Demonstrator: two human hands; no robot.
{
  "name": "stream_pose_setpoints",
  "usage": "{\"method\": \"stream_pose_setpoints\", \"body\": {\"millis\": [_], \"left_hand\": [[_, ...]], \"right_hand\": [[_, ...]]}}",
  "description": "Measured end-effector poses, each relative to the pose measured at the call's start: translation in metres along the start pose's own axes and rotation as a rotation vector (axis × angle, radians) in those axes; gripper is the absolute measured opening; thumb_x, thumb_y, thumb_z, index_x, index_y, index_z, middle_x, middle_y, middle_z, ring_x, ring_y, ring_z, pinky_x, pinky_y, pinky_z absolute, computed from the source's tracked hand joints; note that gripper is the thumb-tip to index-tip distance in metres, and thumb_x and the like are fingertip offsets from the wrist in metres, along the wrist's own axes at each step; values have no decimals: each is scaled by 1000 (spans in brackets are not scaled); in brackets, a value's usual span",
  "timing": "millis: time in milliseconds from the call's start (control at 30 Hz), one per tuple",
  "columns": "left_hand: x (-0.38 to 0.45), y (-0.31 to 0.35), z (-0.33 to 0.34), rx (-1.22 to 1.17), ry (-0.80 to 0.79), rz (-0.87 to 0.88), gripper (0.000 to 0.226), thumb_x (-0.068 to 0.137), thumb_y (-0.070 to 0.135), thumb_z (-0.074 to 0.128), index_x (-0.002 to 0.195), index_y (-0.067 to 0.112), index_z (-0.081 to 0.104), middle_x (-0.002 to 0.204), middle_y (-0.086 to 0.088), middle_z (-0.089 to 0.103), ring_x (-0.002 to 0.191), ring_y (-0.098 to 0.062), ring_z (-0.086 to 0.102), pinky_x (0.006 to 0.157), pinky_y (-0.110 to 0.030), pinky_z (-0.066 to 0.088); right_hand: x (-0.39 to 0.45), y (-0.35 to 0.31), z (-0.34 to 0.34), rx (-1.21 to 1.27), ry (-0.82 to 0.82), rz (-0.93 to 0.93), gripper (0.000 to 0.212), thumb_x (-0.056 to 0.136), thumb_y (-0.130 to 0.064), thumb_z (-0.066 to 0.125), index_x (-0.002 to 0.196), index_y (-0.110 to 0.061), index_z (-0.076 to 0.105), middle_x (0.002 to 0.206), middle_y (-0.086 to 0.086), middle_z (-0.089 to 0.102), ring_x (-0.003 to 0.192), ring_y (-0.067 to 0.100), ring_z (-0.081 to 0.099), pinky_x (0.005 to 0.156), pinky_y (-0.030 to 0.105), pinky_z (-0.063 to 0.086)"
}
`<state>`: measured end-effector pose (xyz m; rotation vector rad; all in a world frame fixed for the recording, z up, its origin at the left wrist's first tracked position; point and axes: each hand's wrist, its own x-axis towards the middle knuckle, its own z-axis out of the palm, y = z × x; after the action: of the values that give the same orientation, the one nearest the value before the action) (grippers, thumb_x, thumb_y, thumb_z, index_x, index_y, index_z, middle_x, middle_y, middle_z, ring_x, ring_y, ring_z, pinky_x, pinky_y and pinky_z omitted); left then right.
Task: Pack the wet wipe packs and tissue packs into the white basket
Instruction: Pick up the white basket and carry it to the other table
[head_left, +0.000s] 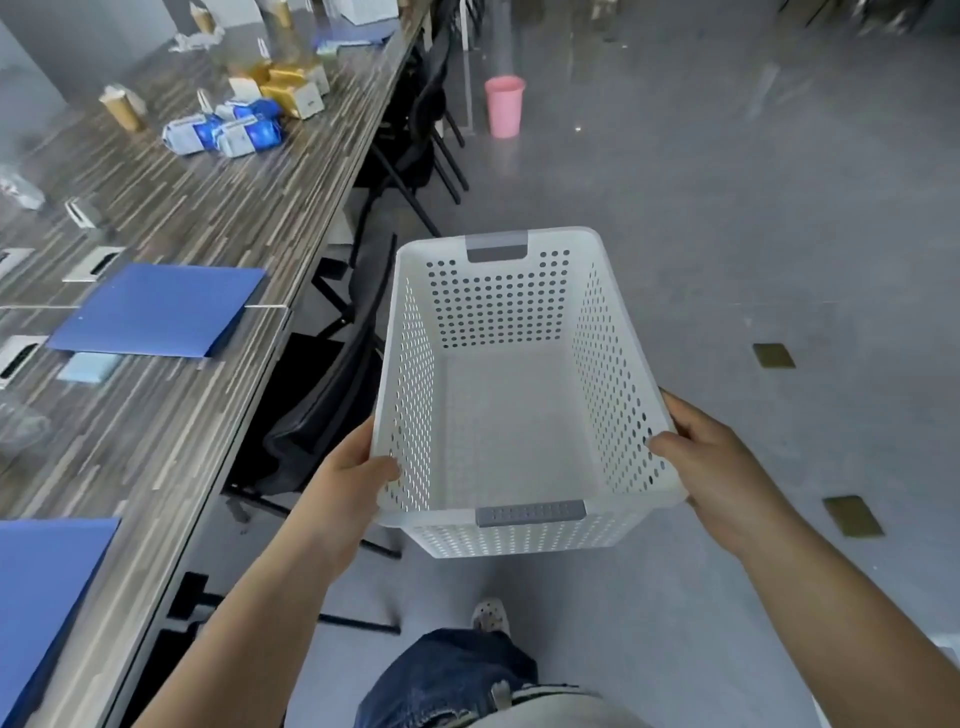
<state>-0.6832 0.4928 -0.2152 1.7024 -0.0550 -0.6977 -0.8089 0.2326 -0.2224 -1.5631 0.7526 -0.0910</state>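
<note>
The white basket hangs above the floor with nothing in it, right of the tabletop. The left hand grips its near left rim and the right hand its near right rim. Blue-and-white packs lie on the tabletop toward 10 o'clock, well apart.

Even light, perhaps motion-blurred edges

Basket held over the floor, right of the table; left hand on its left rim, right hand on its right rim. Packs clustered on the table toward its far end, boxes just behind them. Folder nearer, close to the table's right edge. Cup on the floor beyond the basket.
</note>
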Motion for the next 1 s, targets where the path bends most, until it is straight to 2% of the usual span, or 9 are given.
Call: {"method": "stream_pose_setpoints", "body": {"millis": [133, 233, 267, 400, 500, 600, 733, 967, 1000], "left_hand": [[55, 29, -2, 33, -18, 0, 51, 85, -11, 37, 106, 24, 67, 99, -8, 72, 88, -22, 62, 70, -30, 45], [88, 50, 3, 26, -46, 5, 48, 86, -12, 35, 101, 21, 65, 79, -3, 68, 62, -9, 61, 46, -17, 42], [97, 56, 6, 19, -52, 10, 48, 86, -12, 35, 100, 22, 66, 78, -2, 68, 60, -9, 61, 43, -16, 41], [136, 74, 17, -6, -52, 11, 47, 82, -8, 40, 97, 26, 67, 95, -11, 70, 85, -24, 61, 63, -29, 47], [171, 87, 31, -18, -18, -4, 45, 82, -11, 39, 95, 24, 66, 95, -10, 67, 84, -23, 58, 66, -31, 41], [221, 102, 51, -51, 18, 0, 39, 71, 0, 45, 95, 21, 67, 97, -16, 66, 87, -24, 57, 69, -33, 39], [279, 129, 78, -79, 96, -20, 48, 61, 6, 44, 99, 24, 68, 107, -19, 66, 89, -26, 59, 71, -35, 42], [351, 174, 113, -150, 253, -4, 47, 77, -8, 41, 97, 24, 69, 105, -19, 68, 86, -25, 59, 69, -34, 42], [399, 183, 102, -221, 378, -16, 48, 77, -8, 42, 95, 27, 70, 102, -16, 70, 86, -25, 60, 70, -35, 42]], "right_hand": [[45, -23, 1, 34, 42, -3, 64, 85, 3, 40, 99, -55, 65, 105, -19, 72, 107, 15, 64, 100, 47, 47], [75, -36, -3, 40, 51, -12, 65, 85, 4, 41, 97, -55, 66, 104, -19, 72, 106, 15, 64, 100, 47, 47], [85, -40, -5, 38, 53, -16, 65, 85, 4, 41, 96, -55, 66, 102, -20, 73, 105, 15, 65, 100, 46, 47], [128, -57, -15, 32, 48, -13, 64, 86, 4, 41, 100, -54, 64, 103, -21, 72, 105, 13, 64, 100, 44, 47], [170, -67, -26, 26, 39, 2, 64, 87, 3, 41, 103, -55, 62, 102, -23, 72, 103, 10, 65, 99, 41, 48], [232, -83, -44, 21, -15, -7, 65, 88, 4, 41, 106, -55, 60, 104, -22, 70, 104, 10, 64, 99, 41, 48], [310, -117, -68, -21, -79, -45, 66, 87, 5, 40, 94, -56, 64, 91, -24, 73, 102, 14, 64, 95, 40, 49], [431, -181, -89, -122, -232, -105, 63, 83, 4, 39, 102, -50, 66, 101, -17, 73, 104, 13, 65, 96, 43, 48], [504, -208, -67, -153, -345, -107, 63, 83, 3, 39, 103, -50, 66, 102, -18, 73, 104, 12, 65, 96, 43, 49]]}}
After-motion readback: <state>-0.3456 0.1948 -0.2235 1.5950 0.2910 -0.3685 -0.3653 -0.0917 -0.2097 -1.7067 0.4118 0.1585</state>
